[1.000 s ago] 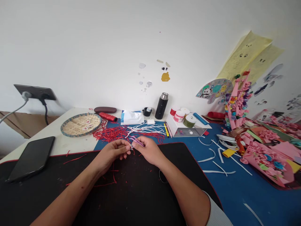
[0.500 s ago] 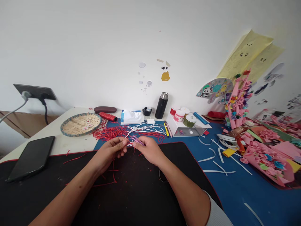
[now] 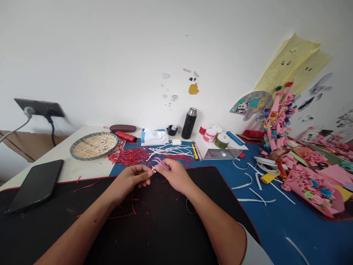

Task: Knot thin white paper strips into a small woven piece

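Note:
My left hand (image 3: 139,176) is closed, thumb and fingertips pinching a small red-and-white knotted cord (image 3: 154,169). Close beside it, my right hand (image 3: 174,174) is closed round a slim purple two-armed tool that looks like tweezers (image 3: 160,162). The fingertips of both hands meet at the knotted piece, so its fine shape is partly hidden. Just beyond the hands lie a heap of red cords (image 3: 129,156) and a bundle of white cords (image 3: 171,150). Beneath the hands is a black mat (image 3: 165,221) with scattered red scraps.
At left are a phone (image 3: 35,186) and a woven basket (image 3: 78,152) holding small red-and-white pieces. A red thread spool (image 3: 126,136), black flask (image 3: 189,123) and white box (image 3: 204,150) with ribbon rolls stand behind. Pink paper flowers (image 3: 314,184) crowd the right side.
My left thumb has moved slightly right and down, closer to my right fingertips, and covers more of the knotted cord. The tweezers stay in my right hand.

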A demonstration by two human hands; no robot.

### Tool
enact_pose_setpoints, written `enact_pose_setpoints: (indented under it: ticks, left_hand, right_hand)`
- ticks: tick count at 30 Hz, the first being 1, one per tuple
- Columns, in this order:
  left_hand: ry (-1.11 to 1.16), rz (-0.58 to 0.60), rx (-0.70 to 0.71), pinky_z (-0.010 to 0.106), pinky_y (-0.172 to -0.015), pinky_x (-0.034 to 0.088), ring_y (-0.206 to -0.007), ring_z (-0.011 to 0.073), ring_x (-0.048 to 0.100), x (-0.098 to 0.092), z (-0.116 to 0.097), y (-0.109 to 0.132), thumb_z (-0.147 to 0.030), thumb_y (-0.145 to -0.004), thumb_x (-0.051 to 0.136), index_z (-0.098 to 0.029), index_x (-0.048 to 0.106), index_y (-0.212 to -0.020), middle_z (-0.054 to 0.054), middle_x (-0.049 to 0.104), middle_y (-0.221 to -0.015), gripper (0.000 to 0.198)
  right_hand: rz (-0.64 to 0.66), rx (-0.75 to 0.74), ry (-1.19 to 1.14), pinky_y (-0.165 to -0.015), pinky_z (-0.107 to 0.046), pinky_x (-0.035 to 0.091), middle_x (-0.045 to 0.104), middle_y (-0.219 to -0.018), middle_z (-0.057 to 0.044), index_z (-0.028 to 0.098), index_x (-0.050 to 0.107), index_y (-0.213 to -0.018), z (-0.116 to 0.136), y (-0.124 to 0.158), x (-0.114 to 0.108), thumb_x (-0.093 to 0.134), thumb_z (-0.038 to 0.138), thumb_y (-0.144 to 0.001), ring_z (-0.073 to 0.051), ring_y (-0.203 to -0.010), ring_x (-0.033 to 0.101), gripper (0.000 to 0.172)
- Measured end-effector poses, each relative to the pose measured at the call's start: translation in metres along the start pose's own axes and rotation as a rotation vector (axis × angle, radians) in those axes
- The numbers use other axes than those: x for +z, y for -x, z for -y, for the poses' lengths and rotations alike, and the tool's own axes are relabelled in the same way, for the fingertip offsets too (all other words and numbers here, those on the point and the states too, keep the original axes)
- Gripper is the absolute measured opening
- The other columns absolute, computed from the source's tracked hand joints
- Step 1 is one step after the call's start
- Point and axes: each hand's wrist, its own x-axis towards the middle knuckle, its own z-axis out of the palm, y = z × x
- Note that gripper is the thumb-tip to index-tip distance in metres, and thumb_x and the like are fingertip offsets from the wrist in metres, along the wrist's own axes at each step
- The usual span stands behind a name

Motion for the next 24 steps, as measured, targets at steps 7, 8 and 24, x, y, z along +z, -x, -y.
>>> enact_pose_setpoints:
  ticks: [7,8,24]
  left_hand:
    - [0.007,0.047,0.003,0.028,-0.059,0.039,-0.058,0.0153,0.051,-0.0013,0.0025,0.0002,-0.057,-0.072,0.085,-0.020,0.071,-0.069,0.000,0.066,-0.062,0.040]
    - [0.010,0.039,0.008,0.028,-0.058,0.038,-0.058,0.0151,0.050,-0.0018,0.0029,-0.0002,-0.058,-0.072,0.085,-0.020,0.070,-0.068,0.000,0.065,-0.062,0.041]
    - [0.170,-0.045,0.052,0.025,-0.053,0.034,-0.055,0.0122,0.047,-0.0032,0.0029,-0.0001,-0.055,-0.075,0.086,-0.019,0.068,-0.072,-0.003,0.059,-0.059,0.039]
  right_hand:
    - [0.005,-0.007,-0.009,-0.059,-0.027,0.026,0.038,-0.068,0.005,0.020,0.047,-0.071,0.0011,0.0003,0.0001,0.059,0.045,-0.094,-0.012,-0.065,0.034,0.036]
    - [0.008,-0.007,-0.006,-0.059,-0.027,0.026,0.038,-0.068,0.005,0.020,0.048,-0.071,0.0014,0.0005,0.0000,0.059,0.045,-0.094,-0.012,-0.065,0.035,0.036]
    - [0.015,0.007,-0.001,-0.059,-0.027,0.027,0.040,-0.068,0.005,0.020,0.050,-0.072,-0.0003,0.0004,0.0002,0.060,0.047,-0.093,-0.013,-0.064,0.036,0.036]
